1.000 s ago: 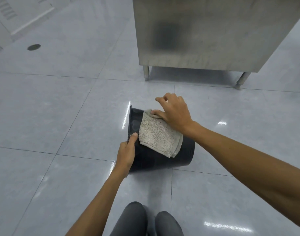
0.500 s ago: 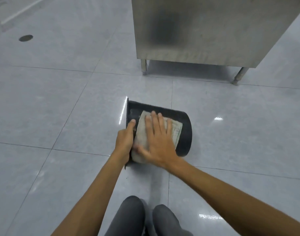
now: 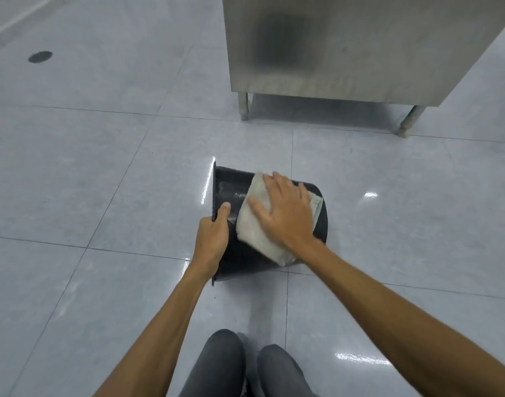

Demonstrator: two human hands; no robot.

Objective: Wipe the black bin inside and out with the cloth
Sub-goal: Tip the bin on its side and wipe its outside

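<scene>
The black bin [image 3: 231,190] lies on its side on the grey tiled floor, its open mouth facing left and its base to the right. My left hand [image 3: 212,239] grips the rim at the mouth, thumb on the outer wall. A folded beige cloth [image 3: 254,227] is spread over the bin's upper side. My right hand [image 3: 283,210] lies flat on the cloth with fingers spread, pressing it against the wall. The bin's inside is hidden from here.
A stainless steel cabinet [image 3: 346,47] on short legs [image 3: 243,106] stands behind the bin. A dark round floor drain [image 3: 40,56] sits at the far left. My knees in grey trousers [image 3: 245,365] are at the bottom edge.
My right hand slid the cloth down the bin's side toward me, then back up toward the base end. The left hand kept its grip on the rim.
</scene>
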